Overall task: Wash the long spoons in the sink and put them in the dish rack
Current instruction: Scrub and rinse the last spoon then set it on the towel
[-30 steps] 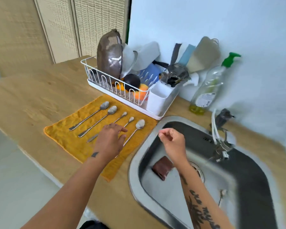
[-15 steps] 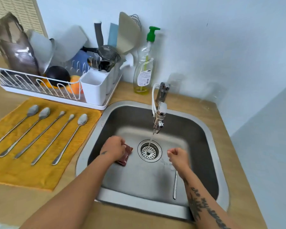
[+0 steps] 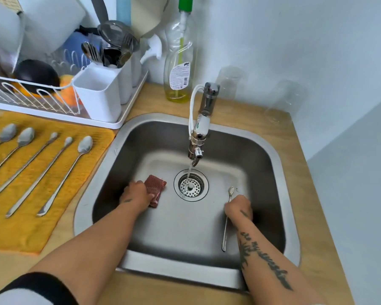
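While the left hand (image 3: pixel 136 195) grips the scrubber (image 3: pixel 155 185) and the right hand (image 3: pixel 238 208) holds a long spoon (image 3: pixel 231 191), scrubbing it probably comes next.

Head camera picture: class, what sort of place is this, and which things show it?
Most likely a home kitchen: a steel sink under a running tap, a white dish rack holding cutlery, and a dish soap bottle by the wall.

Tap (image 3: pixel 198 137) overhanging sink (image 3: pixel 262 172) centre, open basin floor either side — cutlery holder (image 3: pixel 101 95) rear cup crowded
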